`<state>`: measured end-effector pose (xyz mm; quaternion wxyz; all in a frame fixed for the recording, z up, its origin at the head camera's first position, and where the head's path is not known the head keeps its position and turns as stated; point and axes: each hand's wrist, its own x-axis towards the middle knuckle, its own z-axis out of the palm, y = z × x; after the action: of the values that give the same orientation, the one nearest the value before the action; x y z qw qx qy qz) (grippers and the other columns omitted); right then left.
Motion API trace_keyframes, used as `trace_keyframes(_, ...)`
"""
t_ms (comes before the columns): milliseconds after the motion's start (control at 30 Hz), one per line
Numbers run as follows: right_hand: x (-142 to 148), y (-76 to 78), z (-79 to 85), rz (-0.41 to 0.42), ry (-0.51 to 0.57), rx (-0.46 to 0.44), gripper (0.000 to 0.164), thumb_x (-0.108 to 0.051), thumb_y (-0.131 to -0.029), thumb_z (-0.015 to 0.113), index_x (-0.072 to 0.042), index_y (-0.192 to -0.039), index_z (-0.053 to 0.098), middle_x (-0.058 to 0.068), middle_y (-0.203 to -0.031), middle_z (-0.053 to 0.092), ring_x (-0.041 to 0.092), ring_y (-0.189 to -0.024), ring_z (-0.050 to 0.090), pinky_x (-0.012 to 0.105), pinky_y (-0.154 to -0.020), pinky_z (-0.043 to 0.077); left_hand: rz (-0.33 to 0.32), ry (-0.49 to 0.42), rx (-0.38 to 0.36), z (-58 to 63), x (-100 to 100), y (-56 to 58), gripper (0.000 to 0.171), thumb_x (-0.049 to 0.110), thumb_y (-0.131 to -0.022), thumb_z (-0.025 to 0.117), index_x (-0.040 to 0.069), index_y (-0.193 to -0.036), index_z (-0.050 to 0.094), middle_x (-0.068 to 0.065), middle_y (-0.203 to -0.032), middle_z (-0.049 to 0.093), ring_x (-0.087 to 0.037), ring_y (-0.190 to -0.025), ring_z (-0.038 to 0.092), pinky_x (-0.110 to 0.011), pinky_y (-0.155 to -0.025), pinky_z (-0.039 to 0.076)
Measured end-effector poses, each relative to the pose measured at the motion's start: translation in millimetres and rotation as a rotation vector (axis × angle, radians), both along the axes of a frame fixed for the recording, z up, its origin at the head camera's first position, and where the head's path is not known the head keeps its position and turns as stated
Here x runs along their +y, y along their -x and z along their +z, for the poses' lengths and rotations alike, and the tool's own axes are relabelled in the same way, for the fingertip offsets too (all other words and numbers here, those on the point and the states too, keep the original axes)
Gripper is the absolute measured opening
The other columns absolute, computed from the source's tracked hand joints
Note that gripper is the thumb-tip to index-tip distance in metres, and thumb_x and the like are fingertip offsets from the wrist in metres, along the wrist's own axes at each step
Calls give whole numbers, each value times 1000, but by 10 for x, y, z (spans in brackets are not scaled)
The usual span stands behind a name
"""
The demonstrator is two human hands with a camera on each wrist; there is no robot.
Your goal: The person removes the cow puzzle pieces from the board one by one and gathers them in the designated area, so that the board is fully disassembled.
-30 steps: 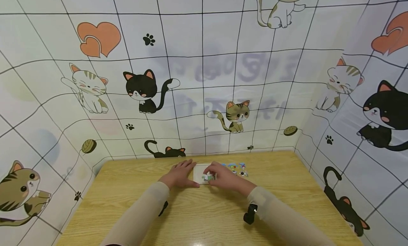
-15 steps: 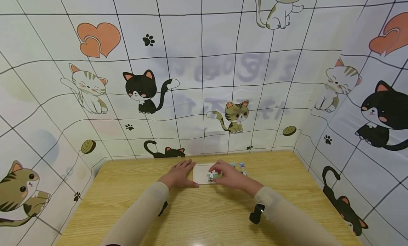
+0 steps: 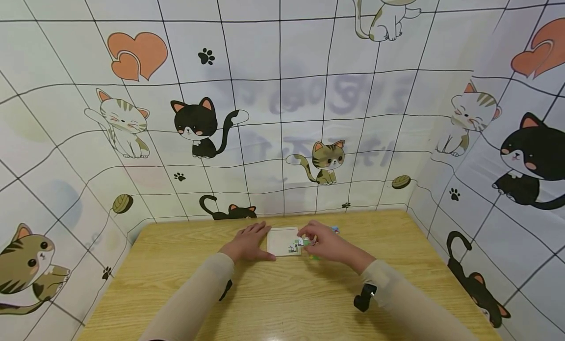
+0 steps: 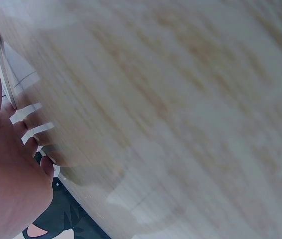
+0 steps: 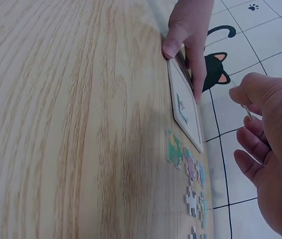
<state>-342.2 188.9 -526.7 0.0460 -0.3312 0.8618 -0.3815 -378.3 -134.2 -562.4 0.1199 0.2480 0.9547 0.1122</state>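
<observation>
A pale puzzle tray (image 3: 282,240) lies flat near the table's far edge. One printed jigsaw piece (image 3: 293,248) sits in its front right corner, with the rest of its floor bare. My left hand (image 3: 248,243) rests along the tray's left side, fingers extended and thumb at the front corner. At the tray's right side my right hand (image 3: 324,242) pinches a small jigsaw piece (image 5: 248,113) between thumb and fingers, seen edge-on in the right wrist view. The left wrist view shows my left palm (image 4: 11,194) beside the tray's edge.
Several loose jigsaw pieces (image 5: 191,201) lie on the wooden table (image 3: 273,297) right of the tray, mostly hidden under my right hand in the head view. A green piece (image 5: 174,147) lies nearest the tray. A cat-print wall covering (image 3: 247,184) stands behind the table.
My right hand has moved right, from over the tray to its right edge, and now holds a piece above there. The piece in the tray has shifted to the front right corner. My left hand stays put.
</observation>
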Motion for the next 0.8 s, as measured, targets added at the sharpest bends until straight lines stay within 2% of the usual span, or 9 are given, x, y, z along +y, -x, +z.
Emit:
trace_keyframes(133, 52, -6, 15, -5, -4, -15, 32, -9, -104, 75, -14, -135, 75, 5, -112, 61, 31, -100, 60, 34, -79, 53, -3, 0, 4, 4, -2, -9, 115, 80, -92, 72, 20, -178, 27, -11, -184, 19, -42, -167, 22, -68, -130, 26)
trace_keyframes(300, 118, -13, 39, 12, -23, 3, 32, -10, -105, 75, -10, -136, 73, 4, -113, 60, 24, -99, 57, 36, -81, 51, 3, -9, 9, 0, 0, -19, 114, 80, -92, 73, 20, -178, 28, -11, -184, 20, -42, -167, 23, -68, -130, 25)
trace_keyframes(400, 162, -15, 42, 19, -32, 10, 30, -9, -104, 75, -13, -135, 73, 2, -112, 58, 21, -98, 54, 35, -79, 49, 9, -8, 4, -7, 1, -11, 114, 80, -92, 74, 21, -178, 27, -9, -184, 19, -42, -167, 22, -68, -130, 24)
trace_keyframes(667, 255, -20, 30, 16, -29, 0, 32, -5, -104, 77, -16, -133, 74, 5, -109, 58, 40, -98, 55, 30, -73, 46, 0, -30, -3, 2, -3, -20, 114, 78, -92, 75, 19, -178, 28, -11, -184, 20, -44, -167, 22, -69, -130, 25)
trace_keyframes(800, 302, -29, 31, 16, -36, 11, 32, -4, -104, 77, -10, -135, 74, 8, -109, 60, 38, -98, 55, 31, -75, 48, 4, -21, -10, -8, -4, -8, 115, 79, -92, 74, 20, -178, 27, -11, -185, 18, -43, -168, 21, -68, -131, 24)
